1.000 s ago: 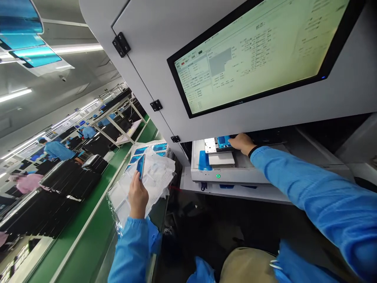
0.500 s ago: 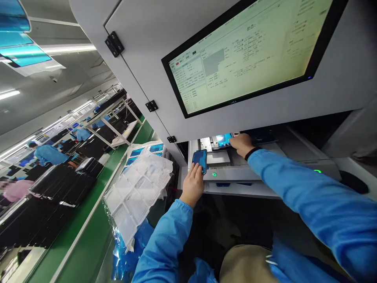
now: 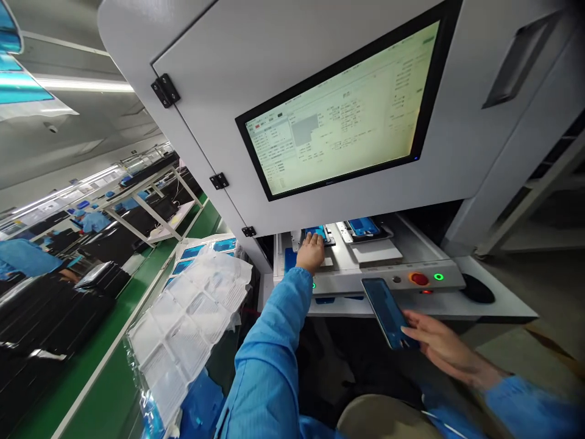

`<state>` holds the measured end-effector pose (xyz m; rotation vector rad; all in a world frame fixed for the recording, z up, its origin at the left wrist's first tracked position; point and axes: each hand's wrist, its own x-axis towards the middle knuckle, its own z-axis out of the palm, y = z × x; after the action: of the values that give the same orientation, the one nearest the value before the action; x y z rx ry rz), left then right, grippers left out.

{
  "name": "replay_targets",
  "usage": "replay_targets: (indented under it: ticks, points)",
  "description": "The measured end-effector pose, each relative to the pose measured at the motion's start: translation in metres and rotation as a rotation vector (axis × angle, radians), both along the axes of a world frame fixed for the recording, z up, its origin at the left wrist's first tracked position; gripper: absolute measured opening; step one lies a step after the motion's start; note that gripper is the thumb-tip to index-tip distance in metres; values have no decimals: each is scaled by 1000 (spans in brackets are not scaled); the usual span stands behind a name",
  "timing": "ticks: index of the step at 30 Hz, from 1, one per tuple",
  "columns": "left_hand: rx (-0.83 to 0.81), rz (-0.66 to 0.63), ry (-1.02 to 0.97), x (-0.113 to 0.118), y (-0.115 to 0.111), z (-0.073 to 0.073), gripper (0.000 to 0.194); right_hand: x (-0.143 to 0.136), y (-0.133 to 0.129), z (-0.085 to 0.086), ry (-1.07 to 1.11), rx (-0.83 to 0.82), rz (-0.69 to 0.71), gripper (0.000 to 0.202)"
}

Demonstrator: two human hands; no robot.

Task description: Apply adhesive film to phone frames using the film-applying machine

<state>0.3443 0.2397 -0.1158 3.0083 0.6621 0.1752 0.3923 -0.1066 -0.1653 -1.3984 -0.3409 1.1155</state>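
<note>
the two hands are well apart. the right hand point(image 3: 436, 342) is clamped on one end of a dark phone point(image 3: 386, 311), which tilts in the air before the bed point(image 3: 340, 277), near the red button point(image 3: 419, 279). the left hand point(image 3: 311, 253) is at the bed's other end, its fingers over a blue panel point(image 3: 319, 230) in the left fixture; whether they grip it or only rest there, i cannot tell. a second panel point(image 3: 364, 227) lies in the right fixture point(image 3: 343, 233). above both, the screen point(image 3: 342, 116) is lit. on the left, pale trays point(image 3: 192, 317) lie beside more blue panels.
</note>
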Motion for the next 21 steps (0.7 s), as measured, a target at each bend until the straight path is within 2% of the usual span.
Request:
replay_targets:
  ticks: [4,8,10,13,17,19,21]
  points:
    - [-66,15,43,25,9,2,56,-7,-31,-14,134,-36,58,41]
    - [-149,30,67,32,18,4,45,-11,-35,-37,119,-74,35,45]
    - [-194,44,68,32,20,4,43,-11,-26,-52,12,-61,96,52]
    - [-261,70,43,30,21,5,43,-10,-3,-70,-290,-42,261,58]
    - [-364,58,-44,8,13,9,34,-18,34,-79,-755,34,417,46]
    - [-416,65,-123,-17,5,9,30,-25,53,-78,-959,133,452,41]
    - [-453,114,-231,-52,-6,9,28,-30,74,-74,-1129,215,478,41]
